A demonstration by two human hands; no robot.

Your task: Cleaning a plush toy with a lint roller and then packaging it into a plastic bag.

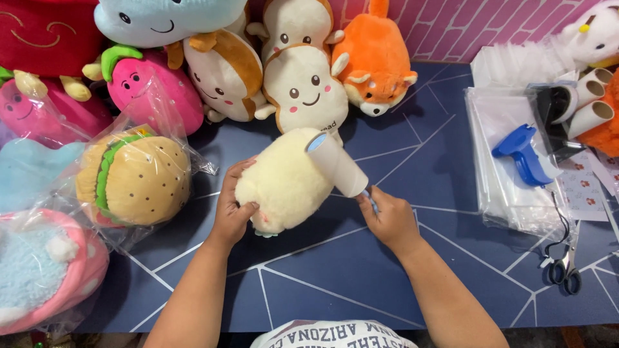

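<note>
Lint roller on cream plush toy

Your left hand (232, 209) grips the fluffy cream plush toy (284, 183) above the dark blue table (335, 277). Your right hand (387, 216) is closed around the handle of the white lint roller (336, 164) pressing on it. If the left grip loosens, the toy may turn and the sticky roller may drag the fur.

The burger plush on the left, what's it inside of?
The burger plush sits inside a clear plastic bag, loose and crumpled at the top. Its bun, green lettuce layer and dots show through. Its underside and whatever lies beneath it are hidden.
</note>
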